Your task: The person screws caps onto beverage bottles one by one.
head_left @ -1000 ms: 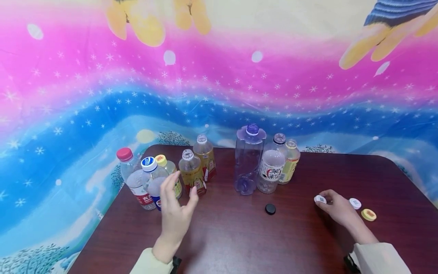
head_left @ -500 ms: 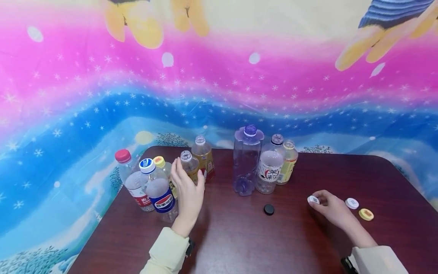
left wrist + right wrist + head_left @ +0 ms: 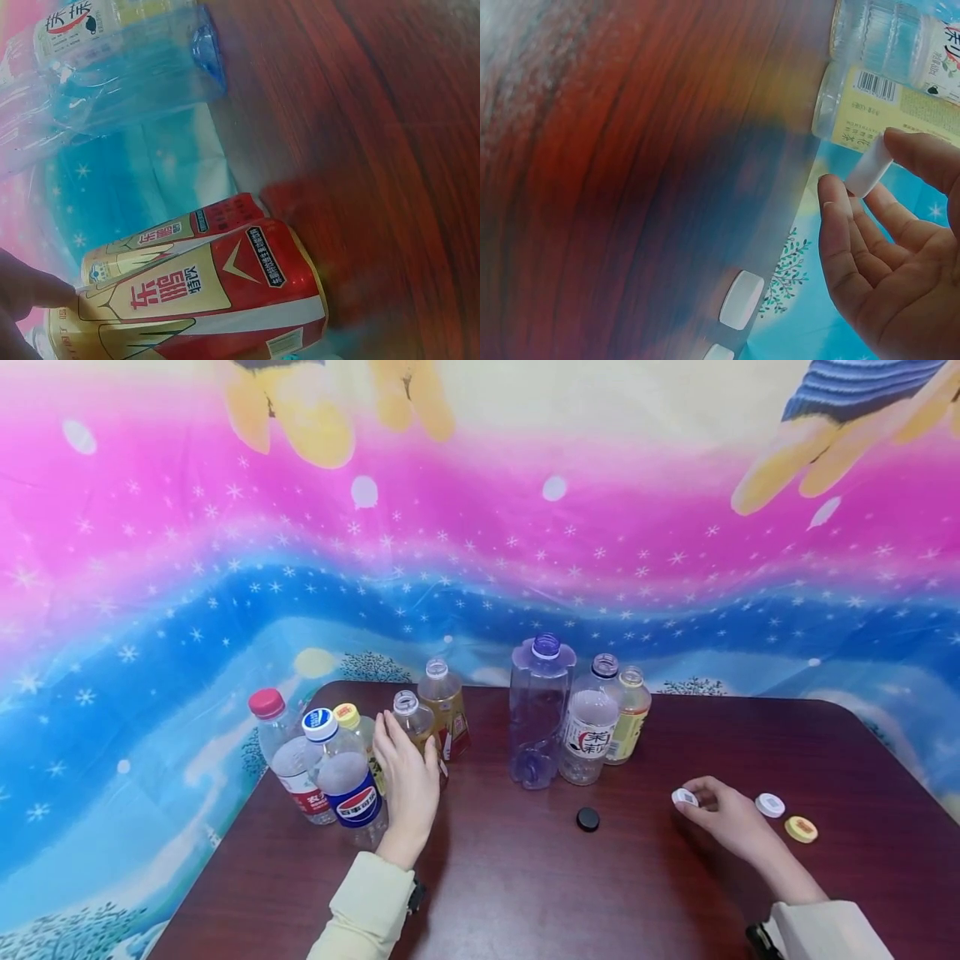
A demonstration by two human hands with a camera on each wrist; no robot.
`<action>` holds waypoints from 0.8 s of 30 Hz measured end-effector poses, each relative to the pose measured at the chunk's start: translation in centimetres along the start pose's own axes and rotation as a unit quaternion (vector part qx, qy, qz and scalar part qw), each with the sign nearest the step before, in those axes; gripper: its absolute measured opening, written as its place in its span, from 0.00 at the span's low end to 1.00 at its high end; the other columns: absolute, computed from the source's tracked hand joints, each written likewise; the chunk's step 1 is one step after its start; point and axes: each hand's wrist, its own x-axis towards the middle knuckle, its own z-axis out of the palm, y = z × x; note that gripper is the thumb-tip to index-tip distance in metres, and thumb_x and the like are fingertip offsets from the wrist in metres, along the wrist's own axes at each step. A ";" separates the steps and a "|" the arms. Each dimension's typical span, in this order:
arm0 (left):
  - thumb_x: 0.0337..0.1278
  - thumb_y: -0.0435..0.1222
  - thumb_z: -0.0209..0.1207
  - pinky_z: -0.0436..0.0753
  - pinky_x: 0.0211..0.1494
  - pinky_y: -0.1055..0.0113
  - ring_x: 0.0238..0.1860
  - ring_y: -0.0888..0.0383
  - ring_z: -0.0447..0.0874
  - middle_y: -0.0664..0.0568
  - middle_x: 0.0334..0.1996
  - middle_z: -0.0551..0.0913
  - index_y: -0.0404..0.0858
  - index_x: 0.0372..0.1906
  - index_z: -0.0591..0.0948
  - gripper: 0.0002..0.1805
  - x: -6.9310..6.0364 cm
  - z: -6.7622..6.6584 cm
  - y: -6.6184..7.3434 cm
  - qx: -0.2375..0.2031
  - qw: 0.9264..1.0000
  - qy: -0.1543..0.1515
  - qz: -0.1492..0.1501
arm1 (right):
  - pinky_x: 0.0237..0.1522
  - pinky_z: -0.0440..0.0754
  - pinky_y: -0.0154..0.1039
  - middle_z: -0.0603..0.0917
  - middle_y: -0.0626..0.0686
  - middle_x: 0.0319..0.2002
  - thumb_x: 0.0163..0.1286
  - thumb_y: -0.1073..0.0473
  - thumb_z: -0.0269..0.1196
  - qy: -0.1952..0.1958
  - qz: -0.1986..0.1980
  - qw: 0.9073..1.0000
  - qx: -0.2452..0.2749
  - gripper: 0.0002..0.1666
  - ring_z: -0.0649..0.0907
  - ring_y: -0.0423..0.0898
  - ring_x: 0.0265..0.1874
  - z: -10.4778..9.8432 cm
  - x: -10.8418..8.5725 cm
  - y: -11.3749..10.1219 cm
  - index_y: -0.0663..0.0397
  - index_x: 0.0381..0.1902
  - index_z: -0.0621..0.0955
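In the head view my left hand [image 3: 408, 789] holds the nearer of two uncapped bottles with gold and red labels [image 3: 414, 718], hiding much of it. The left wrist view shows a digit against the upper part of that bottle's label [image 3: 202, 300]. My right hand [image 3: 731, 822] pinches a white bottle cap [image 3: 684, 797] between thumb and fingers, above the table at the right. In the right wrist view the cap [image 3: 870, 166] is tilted edge-on. A second white cap [image 3: 770, 805] and a yellow cap [image 3: 801, 829] lie beside the right hand.
Left of the left hand stand capped bottles: a red-capped one [image 3: 296, 768], a Pepsi bottle [image 3: 352, 793] and a yellow-capped one [image 3: 348, 717]. Uncapped purple [image 3: 536, 718], jasmine-labelled [image 3: 588, 735] and yellow-labelled [image 3: 630, 727] bottles stand mid-table. A black cap [image 3: 588, 819] lies in front.
My left hand has moved right and forward from beside the Pepsi bottle to the nearer gold and red bottle. My right hand keeps the white cap, shifting slightly left in view.
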 end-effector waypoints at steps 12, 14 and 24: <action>0.54 0.39 0.66 0.71 0.65 0.45 0.63 0.41 0.66 0.37 0.62 0.66 0.33 0.65 0.64 0.36 -0.4 0.3 -0.9 -0.017 0.998 0.021 0.053 | 0.33 0.81 0.42 0.79 0.71 0.48 0.67 0.56 0.59 0.012 -0.007 1.000 0.006 0.25 0.82 0.59 0.42 -0.2 -0.4 -0.6 0.70 0.55 0.74; 0.54 0.40 0.66 0.73 0.63 0.45 0.61 0.41 0.68 0.38 0.61 0.67 0.34 0.64 0.64 0.35 -0.6 0.4 -0.9 -0.023 0.998 0.026 0.055 | 0.32 0.79 0.40 0.79 0.72 0.50 0.67 0.56 0.59 0.023 -0.014 1.000 0.002 0.25 0.82 0.60 0.42 -0.3 -0.5 -0.8 0.70 0.55 0.74; 0.50 0.40 0.69 0.78 0.59 0.49 0.57 0.44 0.75 0.41 0.57 0.67 0.38 0.63 0.65 0.37 -2.4 0.6 -0.6 -0.053 0.995 0.012 0.084 | 0.34 0.78 0.37 0.82 0.68 0.46 0.66 0.55 0.61 0.121 -0.044 0.992 0.016 0.25 0.83 0.59 0.41 -0.6 -1.0 -2.7 0.67 0.54 0.76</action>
